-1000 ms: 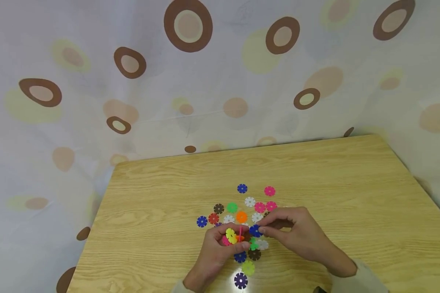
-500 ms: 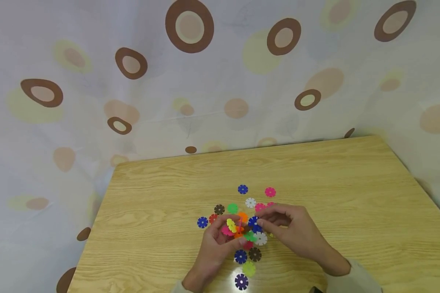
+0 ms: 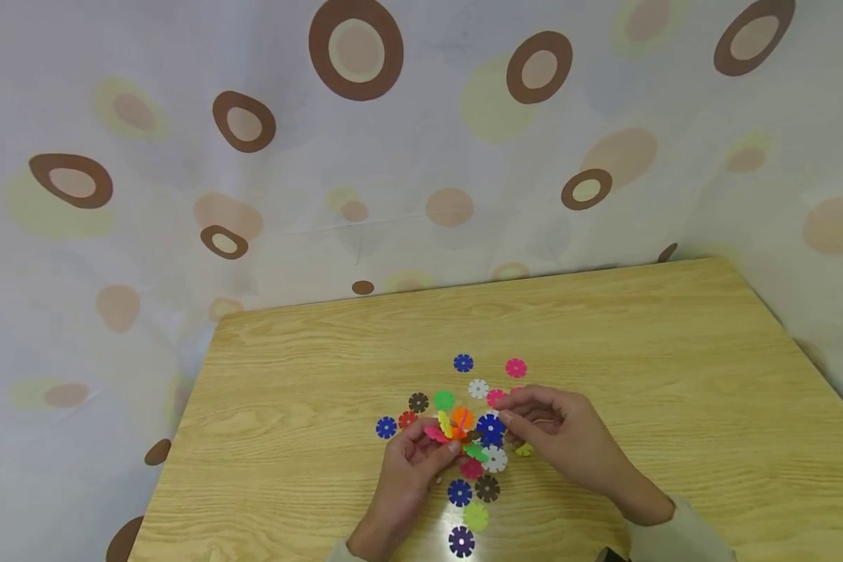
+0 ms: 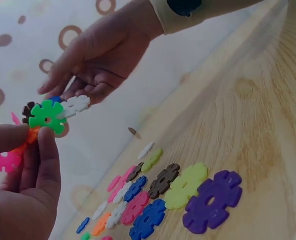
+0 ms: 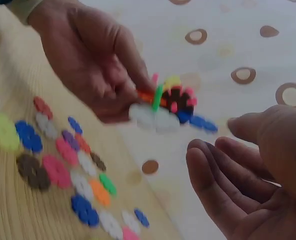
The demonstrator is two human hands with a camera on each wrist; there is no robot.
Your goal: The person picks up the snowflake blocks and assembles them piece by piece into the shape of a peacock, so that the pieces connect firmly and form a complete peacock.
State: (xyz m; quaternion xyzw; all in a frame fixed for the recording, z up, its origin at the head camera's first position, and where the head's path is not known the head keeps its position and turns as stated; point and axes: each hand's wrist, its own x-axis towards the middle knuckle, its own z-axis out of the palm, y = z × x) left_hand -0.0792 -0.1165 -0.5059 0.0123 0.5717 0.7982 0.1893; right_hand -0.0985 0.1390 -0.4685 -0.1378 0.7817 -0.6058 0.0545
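Note:
My left hand [image 3: 402, 478] pinches a cluster of joined, notched snowflake discs above the table, thumb and fingers on an orange disc [image 4: 31, 136]. Linked into the cluster are a green disc [image 4: 47, 118], a white disc [image 3: 494, 459], a dark brown disc [image 5: 181, 101], a yellow disc [image 3: 445, 424] and pink ones. Two blue discs sit at its right end, the outer blue disc [image 3: 491, 427] sticking outward. My right hand [image 3: 579, 449] hovers just right of that disc, fingers loosely bent; the right wrist view shows a gap between its fingertips and the blue disc.
Loose discs lie flat on the wooden table [image 3: 288, 390] under and around the hands, among them a purple disc [image 3: 461, 541], a yellow-green disc [image 3: 475, 516] and a blue disc [image 3: 386, 427]. A patterned cloth [image 3: 421, 156] hangs behind the table.
My right fingers, earlier pinching a blue disc against the cluster's right side, have let go and drawn slightly away. The blue disc stays on the cluster, which my left hand has tilted.

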